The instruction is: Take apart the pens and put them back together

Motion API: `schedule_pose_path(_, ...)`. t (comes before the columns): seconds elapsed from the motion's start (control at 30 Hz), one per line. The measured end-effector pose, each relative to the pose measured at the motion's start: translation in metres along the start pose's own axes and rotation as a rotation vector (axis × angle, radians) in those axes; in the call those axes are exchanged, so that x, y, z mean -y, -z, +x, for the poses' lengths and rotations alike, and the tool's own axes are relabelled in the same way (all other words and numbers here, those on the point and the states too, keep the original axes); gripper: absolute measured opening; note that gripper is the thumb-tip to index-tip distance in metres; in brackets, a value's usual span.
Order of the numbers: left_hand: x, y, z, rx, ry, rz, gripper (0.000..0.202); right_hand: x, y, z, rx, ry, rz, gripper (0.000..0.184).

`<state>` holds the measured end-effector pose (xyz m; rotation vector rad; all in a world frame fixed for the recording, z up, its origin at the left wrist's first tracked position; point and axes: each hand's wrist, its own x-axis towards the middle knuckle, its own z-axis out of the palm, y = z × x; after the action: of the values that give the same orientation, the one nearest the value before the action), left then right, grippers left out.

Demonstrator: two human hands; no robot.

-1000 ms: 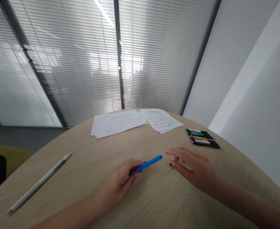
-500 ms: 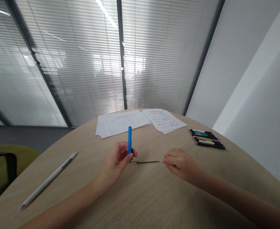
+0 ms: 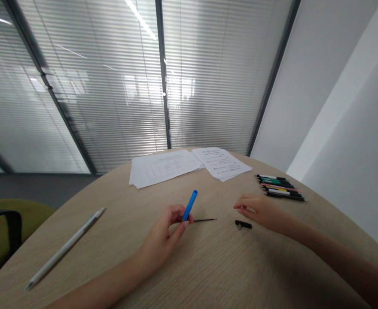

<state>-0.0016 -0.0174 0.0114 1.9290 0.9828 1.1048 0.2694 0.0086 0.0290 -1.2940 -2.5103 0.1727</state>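
Observation:
My left hand (image 3: 166,234) is closed on the lower end of a blue pen barrel (image 3: 190,204), which tilts up and to the right above the round wooden table (image 3: 208,274). A thin black refill (image 3: 205,220) lies flat on the table just right of that hand. A short black pen piece (image 3: 243,224) lies further right. Just above and to the right of that piece hovers my right hand (image 3: 261,211), fingers curled together. Whether they hold anything is hidden.
A long white pen (image 3: 65,249) lies at the left. Two stacks of printed paper (image 3: 165,166) (image 3: 223,162) sit at the far edge. Several pens in a row (image 3: 281,186) lie at the right. A green chair (image 3: 2,223) stands left of the table.
My left hand has tilted the blue barrel from upright toward the right. My right hand has let go of the refill's end and moved right, uncovering the short black piece.

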Motion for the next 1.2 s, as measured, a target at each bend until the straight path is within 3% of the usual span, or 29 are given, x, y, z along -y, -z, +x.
schedule_pose_path(0.13, 0.001, -0.002, -0.003, -0.005, -0.054, 0.072, 0.013, 0.011, 0.0, 0.002, 0.029, 0.019, -0.036, 0.018)
schedule_pose_path(0.23, 0.003, -0.002, -0.003, 0.002, -0.078, 0.12, 0.014, 0.013, 0.008, 0.0, 0.069, -0.05, -0.127, 0.022)
schedule_pose_path(0.37, 0.007, -0.001, -0.003, -0.027, -0.087, 0.171, 0.015, 0.01, 0.018, -0.008, 0.209, -0.171, -0.189, 0.023)
schedule_pose_path(0.5, 0.01, -0.001, -0.003, -0.043, -0.085, 0.264, 0.015, 0.011, 0.012, -0.012, 0.302, -0.189, -0.164, 0.021)
schedule_pose_path(0.67, 0.01, 0.001, -0.004, -0.059, -0.154, 0.388, 0.016, 0.009, 0.002, -0.008, 0.212, -0.125, -0.199, 0.014)
schedule_pose_path(0.83, 0.013, 0.002, -0.003, 0.003, -0.358, 0.474, 0.025, 0.018, 0.019, -0.007, -0.022, -0.18, -0.195, 0.013)
schedule_pose_path(0.97, 0.012, 0.002, -0.003, 0.048, -0.441, 0.535, 0.028, 0.041, 0.029, -0.014, -0.255, 0.034, -0.183, 0.012)
schedule_pose_path(1.07, 0.01, 0.002, -0.003, 0.056, -0.48, 0.55, 0.028, 0.054, 0.029, -0.02, -0.306, 0.14, -0.186, 0.014)
schedule_pose_path(1.2, 0.008, 0.002, -0.004, 0.06, -0.474, 0.58, 0.029, 0.056, 0.029, -0.023, -0.317, 0.156, -0.23, 0.019)
